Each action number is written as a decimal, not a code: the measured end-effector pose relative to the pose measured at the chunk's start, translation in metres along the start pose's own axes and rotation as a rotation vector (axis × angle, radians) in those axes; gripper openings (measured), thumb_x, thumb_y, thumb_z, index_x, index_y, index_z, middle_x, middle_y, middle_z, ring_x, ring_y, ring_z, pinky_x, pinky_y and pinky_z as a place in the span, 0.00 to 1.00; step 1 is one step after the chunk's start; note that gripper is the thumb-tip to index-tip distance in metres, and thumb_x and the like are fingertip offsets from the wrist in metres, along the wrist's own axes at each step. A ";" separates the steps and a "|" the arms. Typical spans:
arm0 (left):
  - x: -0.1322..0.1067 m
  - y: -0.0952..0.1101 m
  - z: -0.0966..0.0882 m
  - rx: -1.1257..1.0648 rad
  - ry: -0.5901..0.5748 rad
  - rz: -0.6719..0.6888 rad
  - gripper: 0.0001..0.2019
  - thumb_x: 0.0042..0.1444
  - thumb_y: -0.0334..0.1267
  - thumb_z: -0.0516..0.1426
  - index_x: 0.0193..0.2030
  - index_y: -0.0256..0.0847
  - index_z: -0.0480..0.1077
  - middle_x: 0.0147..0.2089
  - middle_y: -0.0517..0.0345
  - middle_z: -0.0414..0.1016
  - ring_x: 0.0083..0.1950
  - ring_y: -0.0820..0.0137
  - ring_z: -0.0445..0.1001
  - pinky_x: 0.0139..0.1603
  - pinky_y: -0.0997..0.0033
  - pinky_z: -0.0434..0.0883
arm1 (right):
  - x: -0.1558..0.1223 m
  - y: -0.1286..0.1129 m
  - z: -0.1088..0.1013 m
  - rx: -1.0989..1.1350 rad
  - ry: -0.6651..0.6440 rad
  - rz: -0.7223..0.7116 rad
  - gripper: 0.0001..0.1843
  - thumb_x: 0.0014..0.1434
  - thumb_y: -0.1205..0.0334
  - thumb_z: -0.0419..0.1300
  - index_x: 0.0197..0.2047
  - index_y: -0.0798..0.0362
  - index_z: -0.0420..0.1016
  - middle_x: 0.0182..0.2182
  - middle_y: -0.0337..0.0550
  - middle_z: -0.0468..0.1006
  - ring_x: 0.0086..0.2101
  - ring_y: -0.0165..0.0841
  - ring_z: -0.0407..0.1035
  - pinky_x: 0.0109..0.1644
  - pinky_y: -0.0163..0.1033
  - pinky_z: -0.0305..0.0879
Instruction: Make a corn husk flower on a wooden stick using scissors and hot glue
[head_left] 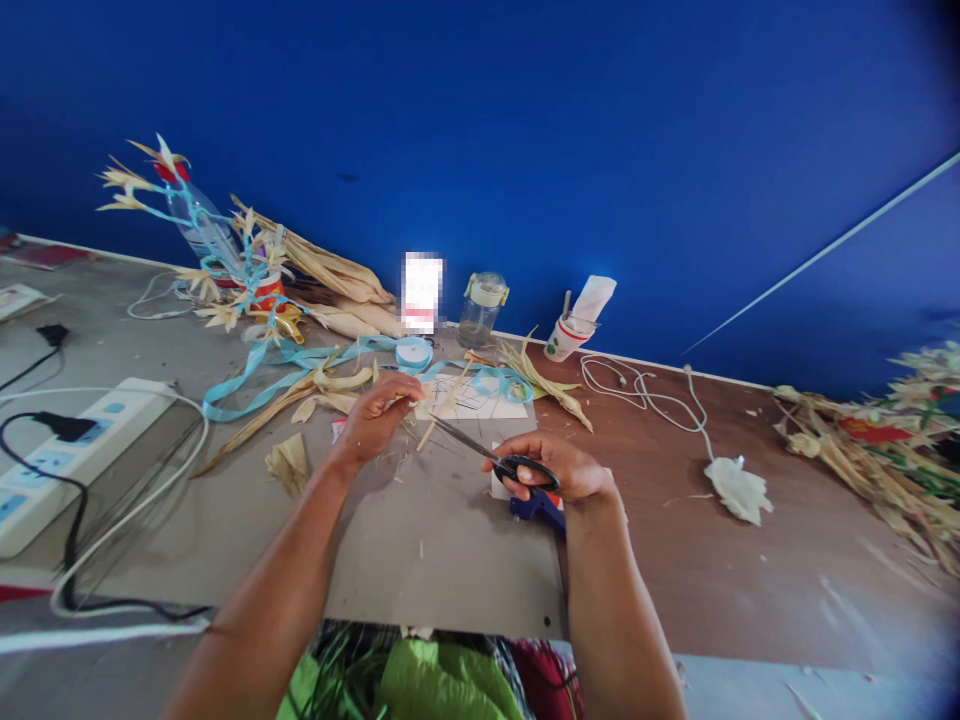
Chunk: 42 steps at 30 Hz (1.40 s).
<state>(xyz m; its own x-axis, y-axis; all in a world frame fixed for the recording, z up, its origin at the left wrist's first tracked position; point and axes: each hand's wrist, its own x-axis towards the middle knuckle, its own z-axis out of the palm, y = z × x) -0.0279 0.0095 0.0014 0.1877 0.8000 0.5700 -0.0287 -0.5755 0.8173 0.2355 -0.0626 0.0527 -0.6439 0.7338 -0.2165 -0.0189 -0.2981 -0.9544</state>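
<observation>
My left hand (pixel 375 418) is closed in a pinch on a small pale piece of corn husk (pixel 423 404). My right hand (pixel 570 468) grips black-handled scissors (pixel 463 436), whose blades point left, with their tips close to the husk piece. Whether the blades touch it is too small to tell. Beneath the right hand lies a dark blue tool (pixel 536 508), partly hidden by the wrist. Just behind the hands, a white sheet with line drawings (pixel 480 398) lies under a loop of light blue ribbon (pixel 517 386). A thin stick (pixel 426 436) rests near the scissor tips.
A ribbon roll (pixel 414 352), dried husks (pixel 337 270), a lidded jar (pixel 482 310) and a paper cup (pixel 564 338) stand or lie along the blue wall. At left are a power strip (pixel 82 450) with cords and a bottle (pixel 199 225) beside ribbon-wrapped husk flowers. More husks (pixel 877 470) lie far right.
</observation>
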 end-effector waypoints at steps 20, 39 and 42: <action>0.001 0.004 0.002 0.076 -0.007 0.020 0.04 0.54 0.37 0.58 0.32 0.42 0.74 0.36 0.53 0.73 0.43 0.66 0.71 0.47 0.62 0.68 | 0.001 -0.004 0.005 0.028 0.070 0.064 0.28 0.40 0.51 0.70 0.39 0.65 0.76 0.16 0.36 0.68 0.18 0.23 0.58 0.25 0.33 0.53; 0.001 0.005 0.002 0.079 -0.015 0.007 0.05 0.54 0.38 0.58 0.32 0.42 0.74 0.35 0.53 0.73 0.43 0.65 0.71 0.48 0.61 0.67 | 0.001 -0.001 0.002 0.030 0.083 0.091 0.25 0.41 0.52 0.70 0.39 0.63 0.77 0.17 0.35 0.68 0.18 0.23 0.58 0.26 0.34 0.55; 0.001 0.006 0.002 0.092 -0.017 0.000 0.05 0.54 0.38 0.58 0.31 0.42 0.74 0.35 0.52 0.73 0.43 0.65 0.71 0.48 0.62 0.67 | 0.001 0.001 0.002 0.044 0.099 0.083 0.25 0.40 0.53 0.71 0.38 0.62 0.78 0.18 0.35 0.68 0.18 0.23 0.59 0.26 0.34 0.56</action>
<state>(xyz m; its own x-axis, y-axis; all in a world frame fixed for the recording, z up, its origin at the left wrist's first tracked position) -0.0258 0.0067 0.0070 0.2040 0.7977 0.5675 0.0611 -0.5889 0.8059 0.2335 -0.0634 0.0515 -0.5659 0.7616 -0.3159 -0.0031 -0.3851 -0.9229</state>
